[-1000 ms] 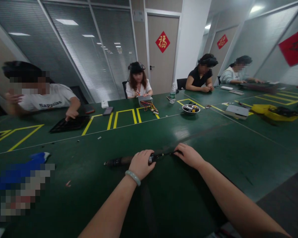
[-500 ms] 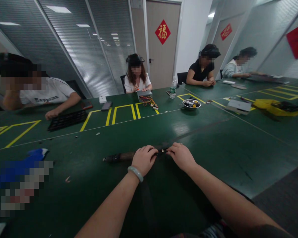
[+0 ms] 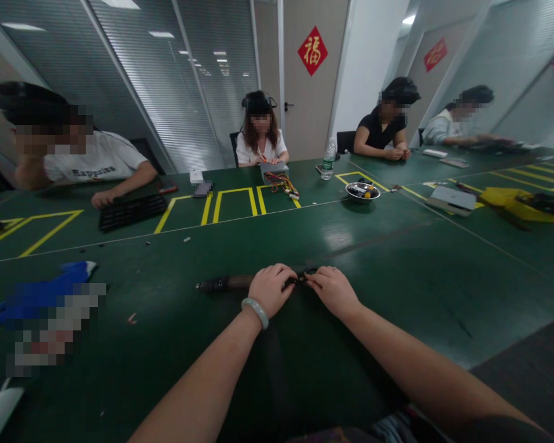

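The left grip (image 3: 272,289) covers part of the dark tool (image 3: 233,283), and the small piece (image 3: 301,279) between it and the right grip (image 3: 330,289) is too small to tell. A white object (image 3: 0,413) is cut by the left edge. Coarse blocks hide the pale thing (image 3: 62,326) near it.

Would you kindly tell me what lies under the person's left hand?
Beneath the left hand is a long dark tool, one end showing; the stretch that the hand covers cannot be seen.
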